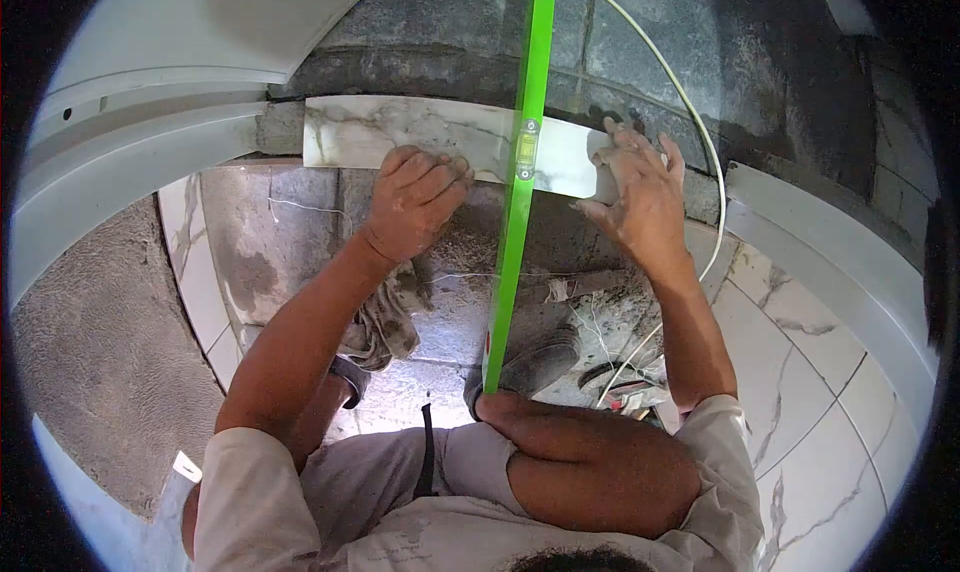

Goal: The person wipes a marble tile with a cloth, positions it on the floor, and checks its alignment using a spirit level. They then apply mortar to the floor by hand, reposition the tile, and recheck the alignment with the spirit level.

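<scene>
A long white marble-patterned tile strip lies across the doorway floor in front of me. My left hand is curled into a fist at the strip's near edge, left of its middle. On the strip's right end rests my right hand, fingers spread and bent. Between the two hands a bright green spirit level crosses over the strip, running from the top of the view down toward my knee. Its small vial sits above the tile. The inside of my left fist is hidden.
White door frame pieces flank the strip on the left and right. A pale cable curves past my right arm. A grey cloth lies by my foot. Marble-patterned tiles cover the floor at right; rough mortar spreads at left.
</scene>
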The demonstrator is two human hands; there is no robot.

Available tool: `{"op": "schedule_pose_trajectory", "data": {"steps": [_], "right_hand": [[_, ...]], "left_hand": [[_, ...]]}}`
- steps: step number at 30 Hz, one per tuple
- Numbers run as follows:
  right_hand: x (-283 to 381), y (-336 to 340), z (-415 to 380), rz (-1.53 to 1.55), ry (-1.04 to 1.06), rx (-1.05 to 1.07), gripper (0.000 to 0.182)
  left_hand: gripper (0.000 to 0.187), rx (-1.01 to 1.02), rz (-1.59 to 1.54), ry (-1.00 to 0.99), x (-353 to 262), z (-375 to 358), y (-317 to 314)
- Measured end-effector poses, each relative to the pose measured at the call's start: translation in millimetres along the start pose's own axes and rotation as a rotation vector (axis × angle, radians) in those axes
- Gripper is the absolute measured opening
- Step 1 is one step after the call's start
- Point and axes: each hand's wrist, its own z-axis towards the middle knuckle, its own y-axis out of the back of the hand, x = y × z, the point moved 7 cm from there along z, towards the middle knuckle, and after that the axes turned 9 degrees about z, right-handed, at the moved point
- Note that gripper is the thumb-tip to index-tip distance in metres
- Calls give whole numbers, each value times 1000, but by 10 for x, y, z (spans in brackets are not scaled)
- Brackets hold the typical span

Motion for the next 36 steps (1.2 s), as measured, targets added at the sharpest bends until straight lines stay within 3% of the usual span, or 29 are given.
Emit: {"op": "schedule_pose_trajectory", "data": {"steps": [1, 5, 11, 14, 16, 23, 25, 29, 31, 36], "right_hand": [[-1, -2, 3, 28, -5, 20, 56], [-18, -23, 2, 24, -5, 3, 55], [-35, -34, 0, 71, -2, -18, 54], [-34, -35, 3, 87, 3, -24, 54], [-29, -27, -2, 92, 12, -47, 54], [-27, -17, -2, 103, 19, -55, 54], [-26, -14, 2, 105, 21, -50, 54], [-32, -10, -3, 120, 36, -63, 54], [-34, -12, -4, 117, 33, -61, 55], [-23, -18, -7, 112, 21, -61, 55]], "left_hand": [[41, 11, -7, -8, 4, -24, -28], [41, -13, -11, -1, 4, -45, -32], [38, -37, -10, -4, -5, -21, -15], [26, -45, 13, 9, -8, 20, 27], [39, -44, 4, -9, -2, -10, -5], [39, -32, -23, -3, -9, 8, 14], [27, -61, 7, -1, -17, 31, 44], [27, -52, 8, 1, -16, 23, 42], [41, -23, -16, -18, -5, -13, -1], [41, -19, -10, -13, -7, -28, -15]]}}
